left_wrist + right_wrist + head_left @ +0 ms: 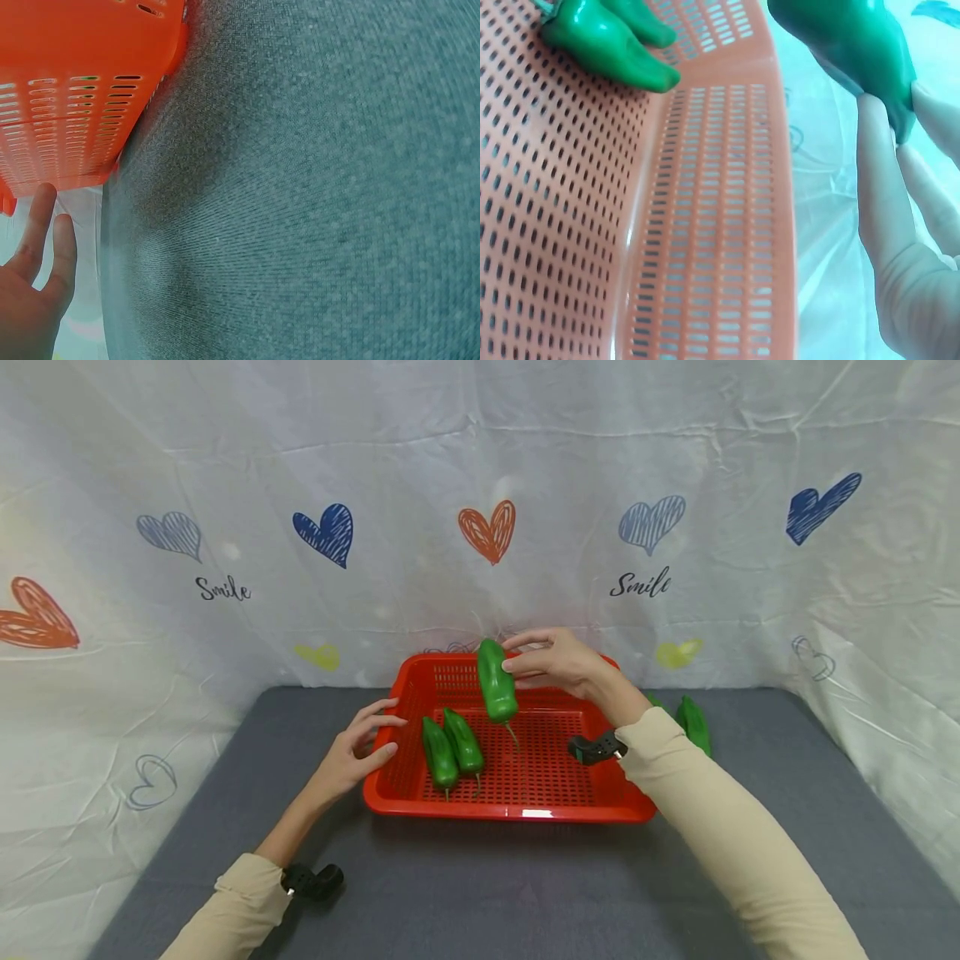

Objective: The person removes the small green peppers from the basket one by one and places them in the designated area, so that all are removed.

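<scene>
Two green peppers (462,743) sit in the red basket (465,811), side by side, left half, stems toward the near rim. Basket is on a grey tabletop (487,893); more peppers (693,725) just right of it, partly hidden by the right sleeve (720,810). White heart-print curtain (420,468) behind. Left hand (358,753) relaxed at left rim, gripping nothing, contact unclear. Right hand (558,662) pinches third pepper (497,681) near its tip, above basket, stem end down.

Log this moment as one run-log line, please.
right hand: pinches green pepper above red plastic basket | left hand: at basket's left side | inside basket: two more green peppers
</scene>
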Demonstrator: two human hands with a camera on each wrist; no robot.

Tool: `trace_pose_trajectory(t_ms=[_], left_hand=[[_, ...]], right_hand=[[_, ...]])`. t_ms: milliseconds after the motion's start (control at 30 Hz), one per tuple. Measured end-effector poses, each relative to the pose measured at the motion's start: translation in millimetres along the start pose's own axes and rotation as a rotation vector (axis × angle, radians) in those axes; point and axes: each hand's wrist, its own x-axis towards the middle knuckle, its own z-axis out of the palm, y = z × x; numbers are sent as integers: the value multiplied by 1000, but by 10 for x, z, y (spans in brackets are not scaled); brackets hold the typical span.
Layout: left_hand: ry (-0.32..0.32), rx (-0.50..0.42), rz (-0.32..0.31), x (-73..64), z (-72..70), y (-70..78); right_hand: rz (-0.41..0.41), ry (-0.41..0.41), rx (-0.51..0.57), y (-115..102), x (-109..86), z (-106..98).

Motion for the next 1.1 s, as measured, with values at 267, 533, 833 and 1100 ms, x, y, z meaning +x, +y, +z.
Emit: trace_pose_trajectory(t_ms=[267, 533, 833, 1100], left_hand=[[-4, 0, 2, -2, 6, -8], [2, 0, 14, -6, 6, -4], [0, -2, -2, -6, -6, -9], [-6, -9, 4, -2, -5, -10]], right_hand=[[-22, 43, -22, -37, -214, -177], [-21, 82, -27, -82, -458, -418], [-32, 99, 9, -79, -695, -714], [-18, 118, 60, -44, -882, -932]])
